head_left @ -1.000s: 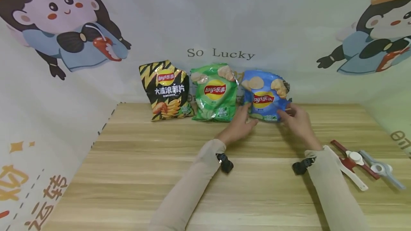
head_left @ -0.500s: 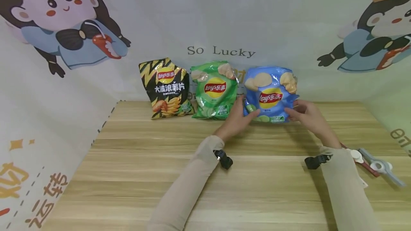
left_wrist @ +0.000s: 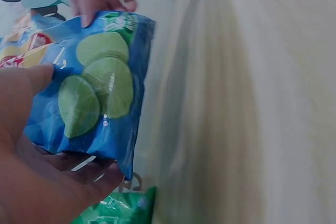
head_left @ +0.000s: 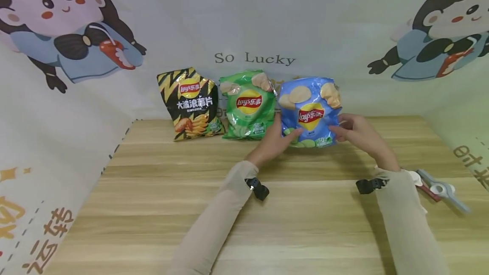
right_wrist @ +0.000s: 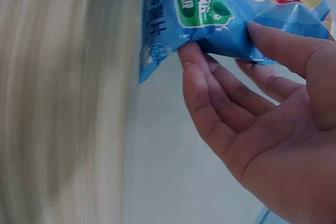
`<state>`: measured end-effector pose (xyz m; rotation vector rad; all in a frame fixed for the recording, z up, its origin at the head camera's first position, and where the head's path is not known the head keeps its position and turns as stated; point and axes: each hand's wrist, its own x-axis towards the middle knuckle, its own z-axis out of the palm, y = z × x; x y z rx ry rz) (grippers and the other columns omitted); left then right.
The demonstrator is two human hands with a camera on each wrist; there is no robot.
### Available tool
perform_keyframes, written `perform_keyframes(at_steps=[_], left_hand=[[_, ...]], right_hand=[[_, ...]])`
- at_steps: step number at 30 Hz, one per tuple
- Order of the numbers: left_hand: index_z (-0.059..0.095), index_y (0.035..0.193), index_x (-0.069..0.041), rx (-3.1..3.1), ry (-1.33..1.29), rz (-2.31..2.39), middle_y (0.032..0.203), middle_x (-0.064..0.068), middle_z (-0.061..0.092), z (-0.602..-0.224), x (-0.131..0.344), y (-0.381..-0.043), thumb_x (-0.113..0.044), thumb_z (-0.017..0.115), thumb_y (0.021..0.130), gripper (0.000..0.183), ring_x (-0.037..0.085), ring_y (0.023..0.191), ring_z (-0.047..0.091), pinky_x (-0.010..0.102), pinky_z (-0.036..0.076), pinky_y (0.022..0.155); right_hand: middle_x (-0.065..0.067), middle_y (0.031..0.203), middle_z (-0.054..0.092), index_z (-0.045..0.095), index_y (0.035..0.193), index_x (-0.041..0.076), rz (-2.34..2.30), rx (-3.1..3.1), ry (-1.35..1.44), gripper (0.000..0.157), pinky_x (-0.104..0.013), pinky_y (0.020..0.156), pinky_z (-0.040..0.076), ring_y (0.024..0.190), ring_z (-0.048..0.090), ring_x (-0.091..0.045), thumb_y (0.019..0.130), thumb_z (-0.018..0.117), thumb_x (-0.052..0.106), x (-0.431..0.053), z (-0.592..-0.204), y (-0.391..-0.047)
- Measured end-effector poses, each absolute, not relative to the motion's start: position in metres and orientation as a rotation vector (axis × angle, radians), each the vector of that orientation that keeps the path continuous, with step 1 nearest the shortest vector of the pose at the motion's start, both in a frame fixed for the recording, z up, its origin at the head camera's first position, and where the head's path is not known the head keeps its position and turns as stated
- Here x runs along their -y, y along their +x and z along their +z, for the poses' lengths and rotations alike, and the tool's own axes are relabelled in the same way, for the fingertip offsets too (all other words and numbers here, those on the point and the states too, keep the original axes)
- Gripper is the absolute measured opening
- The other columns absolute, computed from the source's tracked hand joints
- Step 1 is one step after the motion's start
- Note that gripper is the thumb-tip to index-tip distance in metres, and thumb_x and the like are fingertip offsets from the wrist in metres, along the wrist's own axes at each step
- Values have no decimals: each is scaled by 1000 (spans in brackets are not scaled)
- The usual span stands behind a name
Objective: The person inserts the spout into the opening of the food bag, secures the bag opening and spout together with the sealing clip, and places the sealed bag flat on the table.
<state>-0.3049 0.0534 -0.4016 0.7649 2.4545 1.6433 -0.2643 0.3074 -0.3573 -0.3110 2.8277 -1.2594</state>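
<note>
Glossy blue bag (head_left: 310, 111) nearer green bag (head_left: 248, 104).

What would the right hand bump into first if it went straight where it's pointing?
The blue chip bag, which the right hand pinches; past it, probably the left hand, though depth is unclear.

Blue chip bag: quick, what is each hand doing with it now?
Left hand: holding the blue chip bag at its left side.
Right hand: holding the same bag at its right side.
</note>
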Motion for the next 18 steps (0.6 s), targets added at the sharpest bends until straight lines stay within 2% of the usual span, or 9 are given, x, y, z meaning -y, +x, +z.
perform_keyframes(at_steps=[8, 18], left_hand=[[13, 157, -6, -2495, 781, 1621, 155, 16, 37, -406, -30, -299, -44, 56, 101, 80, 27, 143, 36, 39, 29, 116], [18, 154, -8, -2517, 797, 1647, 150, 10, 43, -405, -1, -282, -43, 55, 101, 74, 20, 140, 40, 35, 31, 115]], right_hand=[[-18, 88, 70, 58, 111, -8, -1182, -2866, -443, 29, -28, 65, 54, 74, 66, -27, 101, 60, 19, -281, -348, -263], [-18, 92, 71, 58, 119, -9, -1260, -2852, -506, 32, -28, 66, 55, 77, 68, -28, 100, 60, 18, -256, -344, -243]])
